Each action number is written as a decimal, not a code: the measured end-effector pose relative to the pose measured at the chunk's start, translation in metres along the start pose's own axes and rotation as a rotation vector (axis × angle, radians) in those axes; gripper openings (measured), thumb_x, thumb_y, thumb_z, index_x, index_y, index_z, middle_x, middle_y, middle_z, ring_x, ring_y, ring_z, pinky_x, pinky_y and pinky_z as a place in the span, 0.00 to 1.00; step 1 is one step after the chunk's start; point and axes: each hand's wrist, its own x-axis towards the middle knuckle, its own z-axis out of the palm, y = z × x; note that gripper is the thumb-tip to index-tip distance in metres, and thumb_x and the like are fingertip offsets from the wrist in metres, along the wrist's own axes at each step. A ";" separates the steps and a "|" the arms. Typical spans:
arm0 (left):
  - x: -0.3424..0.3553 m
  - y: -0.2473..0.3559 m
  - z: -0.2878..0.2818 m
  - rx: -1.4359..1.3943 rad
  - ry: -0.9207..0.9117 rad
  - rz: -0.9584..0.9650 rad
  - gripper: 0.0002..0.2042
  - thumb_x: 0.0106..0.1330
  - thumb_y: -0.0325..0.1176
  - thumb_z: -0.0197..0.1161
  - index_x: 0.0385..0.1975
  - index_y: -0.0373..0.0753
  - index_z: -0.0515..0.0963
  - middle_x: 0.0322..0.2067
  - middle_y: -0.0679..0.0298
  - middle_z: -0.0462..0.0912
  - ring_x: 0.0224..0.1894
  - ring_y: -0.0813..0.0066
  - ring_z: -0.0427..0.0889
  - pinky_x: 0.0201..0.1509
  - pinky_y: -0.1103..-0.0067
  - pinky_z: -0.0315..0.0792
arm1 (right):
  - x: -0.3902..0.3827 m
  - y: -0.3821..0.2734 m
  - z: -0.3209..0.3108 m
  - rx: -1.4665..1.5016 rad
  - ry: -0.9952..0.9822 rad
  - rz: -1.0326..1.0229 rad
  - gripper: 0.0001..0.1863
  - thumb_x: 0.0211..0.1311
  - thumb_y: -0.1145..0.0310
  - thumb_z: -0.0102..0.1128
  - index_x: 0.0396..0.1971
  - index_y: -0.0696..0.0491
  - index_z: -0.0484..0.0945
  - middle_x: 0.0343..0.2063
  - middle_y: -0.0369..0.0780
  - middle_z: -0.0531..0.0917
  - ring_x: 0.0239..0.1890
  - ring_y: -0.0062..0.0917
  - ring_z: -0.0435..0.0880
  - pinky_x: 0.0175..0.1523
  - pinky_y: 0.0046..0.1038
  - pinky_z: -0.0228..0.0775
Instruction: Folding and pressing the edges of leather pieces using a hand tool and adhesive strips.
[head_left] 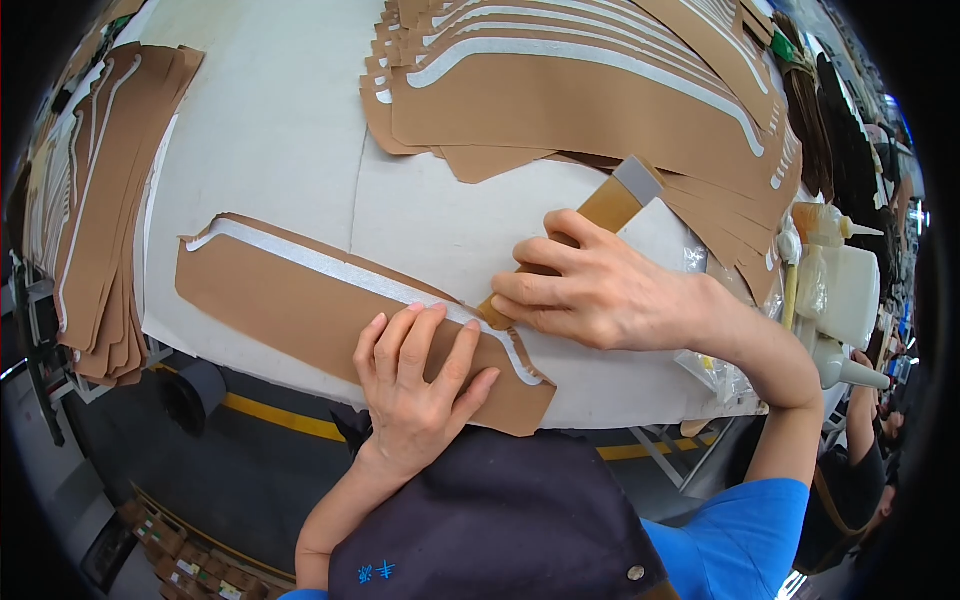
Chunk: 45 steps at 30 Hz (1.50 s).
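Note:
On the white table lies a brown leather-like panel (270,290) with a curved silvery-white strip (320,268) along its far edge. That edge is partly turned up toward the strip. My left hand (415,370) rests on the panel's right half, fingers spread and fingertips on or beside the strip. My right hand (600,285) is closed around a flat yellow-brown bar-shaped tool (610,205) with a grey end. The tool's near end meets the panel's far edge, just right of my left fingertips. My right fingers partly cover the tool's middle.
Overlapping brown panels (560,100) with white strips spread across the far right. Another stack (120,170) is at the left edge. White plastic bottles (850,300) and a clear plastic bag (715,370) sit at the right. A dark bin (195,390) stands below the table.

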 end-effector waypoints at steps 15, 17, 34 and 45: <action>-0.005 -0.026 -0.004 -0.089 0.015 -0.056 0.24 0.60 0.35 0.77 0.56 0.36 0.84 0.61 0.53 0.78 0.65 0.50 0.76 0.66 0.55 0.71 | 0.031 0.020 0.004 -0.001 -0.037 -0.091 0.09 0.54 0.68 0.69 0.35 0.54 0.88 0.39 0.33 0.80 0.44 0.26 0.75 0.50 0.33 0.69; -0.006 -0.029 -0.003 -0.096 0.019 -0.075 0.24 0.60 0.36 0.77 0.56 0.36 0.84 0.60 0.53 0.79 0.64 0.50 0.76 0.66 0.55 0.71 | 0.036 0.023 0.005 -0.003 -0.044 -0.101 0.09 0.55 0.68 0.69 0.36 0.54 0.88 0.40 0.33 0.80 0.44 0.26 0.76 0.50 0.33 0.69; 0.004 -0.064 -0.027 0.022 0.068 -0.088 0.24 0.60 0.29 0.77 0.57 0.32 0.82 0.59 0.52 0.79 0.61 0.50 0.79 0.66 0.55 0.74 | 0.086 0.046 0.022 0.013 -0.010 -0.165 0.12 0.56 0.69 0.68 0.41 0.53 0.89 0.42 0.33 0.81 0.45 0.26 0.76 0.53 0.33 0.67; 0.008 -0.100 -0.039 0.048 0.100 -0.127 0.22 0.61 0.28 0.77 0.56 0.33 0.82 0.61 0.51 0.78 0.65 0.48 0.78 0.66 0.58 0.75 | 0.131 0.061 0.027 -0.063 -0.078 -0.203 0.12 0.59 0.70 0.69 0.44 0.51 0.88 0.43 0.31 0.81 0.47 0.25 0.77 0.54 0.32 0.68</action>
